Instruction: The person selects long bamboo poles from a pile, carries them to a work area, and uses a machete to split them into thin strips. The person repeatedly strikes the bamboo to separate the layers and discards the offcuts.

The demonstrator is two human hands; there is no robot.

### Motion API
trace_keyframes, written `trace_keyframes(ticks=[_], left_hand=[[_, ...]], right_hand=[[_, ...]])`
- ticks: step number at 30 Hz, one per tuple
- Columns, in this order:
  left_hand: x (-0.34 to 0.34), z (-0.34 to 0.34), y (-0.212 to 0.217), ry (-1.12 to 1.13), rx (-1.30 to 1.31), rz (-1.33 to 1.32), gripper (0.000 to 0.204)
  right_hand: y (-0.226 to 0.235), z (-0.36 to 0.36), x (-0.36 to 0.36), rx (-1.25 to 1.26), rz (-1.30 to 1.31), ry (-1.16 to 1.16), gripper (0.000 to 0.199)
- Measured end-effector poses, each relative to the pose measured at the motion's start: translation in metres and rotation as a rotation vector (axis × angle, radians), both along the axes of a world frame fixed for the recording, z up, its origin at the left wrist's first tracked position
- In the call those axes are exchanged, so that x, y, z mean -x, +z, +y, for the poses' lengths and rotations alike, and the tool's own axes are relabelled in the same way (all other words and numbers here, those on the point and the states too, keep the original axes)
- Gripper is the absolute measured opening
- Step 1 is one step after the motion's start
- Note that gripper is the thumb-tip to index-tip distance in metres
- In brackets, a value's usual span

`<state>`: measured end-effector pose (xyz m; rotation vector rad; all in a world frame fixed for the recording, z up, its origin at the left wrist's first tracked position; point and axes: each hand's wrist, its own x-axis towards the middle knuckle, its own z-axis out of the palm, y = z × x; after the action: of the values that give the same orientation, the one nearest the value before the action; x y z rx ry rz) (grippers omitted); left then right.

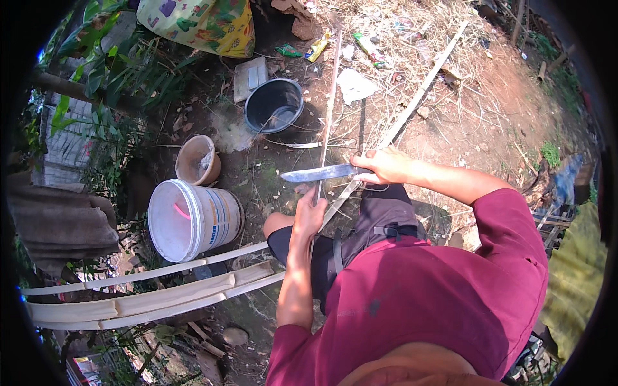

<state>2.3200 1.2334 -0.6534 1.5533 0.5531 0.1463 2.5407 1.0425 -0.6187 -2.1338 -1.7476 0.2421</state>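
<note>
Two hands, both closed on something: right hand (pixel 388 166) wrapped round the handle of a machete (pixel 320 173), left hand (pixel 309 215) gripping a slim bamboo strip (pixel 330 106). Neither grip wide.

Key relation: blade crossing strip nearly square, just far of left hand. Blade's long axis left-right, tip out to the left, handle to the right. Strip's long axis near-far: from toward the maroon shirt (pixel 418 296), through left fist, past the blade, on into the far ground. Left hand nearer the crossing than right, and on its near side. Cannot tell whether blade touches strip or sits just above it.

Next out: broader bamboo strip (pixel 428 87), slanting away to far right, passing close by right hand; contact unclear.

Left side, near: split bamboo lengths (pixel 174 297), long axis left-right. Beyond those, white bucket (pixel 222 206), with small brown bucket (pixel 211 168) just beside, on the far side. Farther yet, black basin (pixel 261 106), left of slim strip, well apart from left hand. Far, right of slim strip: white plastic scrap (pixel 355 85).
</note>
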Motion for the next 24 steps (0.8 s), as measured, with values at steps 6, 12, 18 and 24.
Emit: trace_keyframes(ticks=[6, 12, 18, 24], left_hand=[[0.012, -0.005, 0.03, -0.062, -0.06, 0.094, 0.048], [0.051, -0.002, 0.037, -0.041, -0.021, 0.185, 0.052], [0.106, -0.005, 0.041, -0.033, 0.052, 0.173, 0.048], [0.128, -0.002, 0.045, -0.01, 0.056, 0.425, 0.044]], right_hand=[[-0.005, 0.011, -0.037, 0.014, 0.138, -0.177, 0.043], [-0.009, 0.014, -0.11, -0.085, 0.11, -0.453, 0.05], [-0.008, 0.016, -0.132, -0.022, 0.114, -0.506, 0.05], [0.012, -0.016, -0.245, -0.025, 0.245, -0.958, 0.054]])
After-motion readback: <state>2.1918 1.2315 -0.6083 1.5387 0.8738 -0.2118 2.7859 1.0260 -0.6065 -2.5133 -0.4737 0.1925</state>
